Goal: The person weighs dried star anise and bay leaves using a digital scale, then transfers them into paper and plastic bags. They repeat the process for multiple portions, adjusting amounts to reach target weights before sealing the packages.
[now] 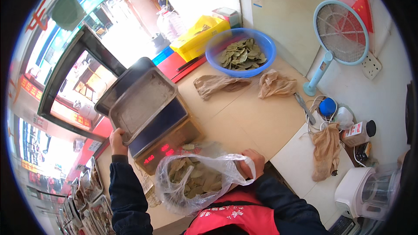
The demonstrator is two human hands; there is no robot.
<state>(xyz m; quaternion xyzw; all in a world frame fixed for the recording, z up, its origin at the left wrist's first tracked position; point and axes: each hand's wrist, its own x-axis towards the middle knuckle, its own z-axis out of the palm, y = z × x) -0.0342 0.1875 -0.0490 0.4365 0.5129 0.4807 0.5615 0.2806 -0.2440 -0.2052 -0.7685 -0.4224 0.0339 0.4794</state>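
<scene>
My left hand (118, 141) grips the near left corner of a shallow metal tray (143, 104), which is tilted over the dark platform of a digital scale (169, 143) with a lit red display. The handle of a clear plastic bag (166, 199) is held in my right hand (253, 163). Inside the bag, in front of my body, lie dried leaves (196, 178) that look like bay leaves. A blue plastic basin (214, 60) at the back of the counter holds more dried leaves (243, 55).
Crumpled brown bags (215, 85) lie before the basin. A yellow bag (196, 44) stands behind it, left. At right are an electric fly swatter (341, 32), a plastic jar (356, 134), cables and a white appliance (354, 189). Filled metal trays (91, 182) stand lower left, beside a glass window.
</scene>
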